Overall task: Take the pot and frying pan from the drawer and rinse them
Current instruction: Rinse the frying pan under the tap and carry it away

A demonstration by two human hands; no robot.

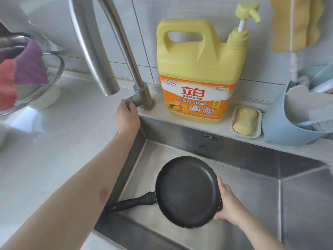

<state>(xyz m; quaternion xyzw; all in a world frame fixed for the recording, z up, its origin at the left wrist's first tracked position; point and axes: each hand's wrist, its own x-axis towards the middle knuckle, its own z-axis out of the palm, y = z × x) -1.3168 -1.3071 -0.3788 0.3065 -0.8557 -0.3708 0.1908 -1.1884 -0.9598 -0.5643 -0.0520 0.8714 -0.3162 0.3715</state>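
A black frying pan point(187, 191) is held tilted inside the steel sink point(252, 159), its handle pointing left toward the sink wall. My right hand point(228, 202) grips the pan's right rim. My left hand point(127, 117) reaches to the base of the steel faucet point(106, 51) and closes around its side handle point(130, 101). No water runs from the spout. No pot is in view.
A large yellow dish-soap jug point(196, 69) with a pump stands behind the sink, beside a soap bar in a dish point(246, 121) and a blue caddy point(281, 123). A glass bowl point(36, 83) with coloured cloths sits on the white counter point(54, 150) at left.
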